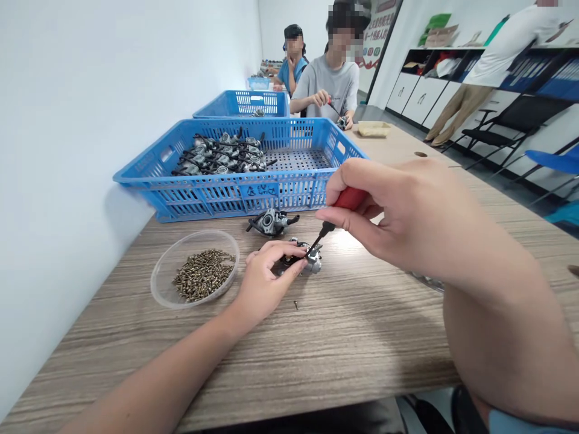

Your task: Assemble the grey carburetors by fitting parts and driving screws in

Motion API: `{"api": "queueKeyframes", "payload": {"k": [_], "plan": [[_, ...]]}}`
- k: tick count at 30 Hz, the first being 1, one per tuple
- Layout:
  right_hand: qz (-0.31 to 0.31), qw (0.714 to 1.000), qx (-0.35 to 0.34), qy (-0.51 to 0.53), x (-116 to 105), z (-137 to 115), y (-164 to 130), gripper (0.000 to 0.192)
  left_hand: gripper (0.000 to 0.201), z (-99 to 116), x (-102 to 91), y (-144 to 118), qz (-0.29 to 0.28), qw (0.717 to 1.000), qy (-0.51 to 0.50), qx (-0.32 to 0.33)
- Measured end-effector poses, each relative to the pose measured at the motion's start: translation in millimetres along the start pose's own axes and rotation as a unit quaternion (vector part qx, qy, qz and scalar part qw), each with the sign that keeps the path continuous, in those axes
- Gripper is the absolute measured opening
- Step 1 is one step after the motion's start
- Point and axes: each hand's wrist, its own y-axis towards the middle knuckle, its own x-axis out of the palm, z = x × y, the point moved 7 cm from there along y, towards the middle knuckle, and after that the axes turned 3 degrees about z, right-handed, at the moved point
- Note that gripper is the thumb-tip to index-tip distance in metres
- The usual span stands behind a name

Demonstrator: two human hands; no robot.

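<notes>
My left hand (266,271) is closed around a small silver carburetor (313,263) on the wooden table, steadying it with thumb and fingers. In my right hand (384,205) is a screwdriver (348,199) with a red handle and a black shaft. Its tip slants down to the carburetor, close to my left thumb and fingertips; the exact contact point is too small to make out. One loose screw (296,305) lies on the table just in front. Behind the held part sits a second carburetor (270,222) with black hoses. A round clear bowl (156,283) of brass-coloured screws (203,274) stands left of my hand.
A blue plastic crate (212,196) with several carburetors (221,154) stands behind, against the wall side. Another blue crate (217,105) is beyond it. Across the table a person (332,84) works with a screwdriver. Part of a dish (429,282) shows beneath my right wrist.
</notes>
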Motion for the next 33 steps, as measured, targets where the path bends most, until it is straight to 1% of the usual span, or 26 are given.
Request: {"api": "queueKeyframes", "payload": {"k": [6,8,10,11,12,15,17,21,28,33], "plan": [[0.032,0.998,0.0,-0.058,6.4,-0.5,3.2,0.03,0.019,2.6,1.4,-1.5,-0.011,1.0,0.008,0.003],[0.029,0.998,0.015,-0.052,8.5,0.9,2.5,0.03,0.022,2.9,1.6,-1.1,-0.017,1.0,0.006,-0.001],[0.02,0.999,0.023,-0.03,9.1,3.5,0.7,0.022,0.022,2.8,1.0,-0.1,-0.017,1.0,0.007,0.0],[0.011,1.0,0.018,-0.011,9.0,4.5,-0.3,0.017,0.022,2.5,0.5,0.6,-0.016,1.0,0.008,0.0],[-0.005,1.0,0.008,0.015,9.3,5.4,-1.2,0.017,0.021,2.0,-0.2,1.2,-0.013,1.0,0.01,0.001],[-0.074,0.99,-0.03,0.112,11.8,8.1,-3.3,0.022,0.024,1.9,-0.4,2.4,-0.015,1.0,0.018,0.005],[-0.096,0.983,-0.035,0.152,11.9,11.7,-2.8,0.021,0.028,3.8,-0.6,2.9,-0.018,0.999,0.037,0.015],[-0.078,0.986,-0.035,0.143,11.1,13.4,0.9,0.02,0.033,7.0,-2.8,4.4,-0.021,0.996,0.086,0.031],[-0.034,0.996,-0.024,0.081,8.5,4.9,0.6,0.012,0.028,8.1,-2.8,7.5,-0.046,0.993,0.097,0.048],[-0.011,0.999,-0.003,0.038,10.6,3.4,-1.1,0.015,0.025,9.7,-1.8,7.0,-0.051,0.992,0.111,0.042]]}}
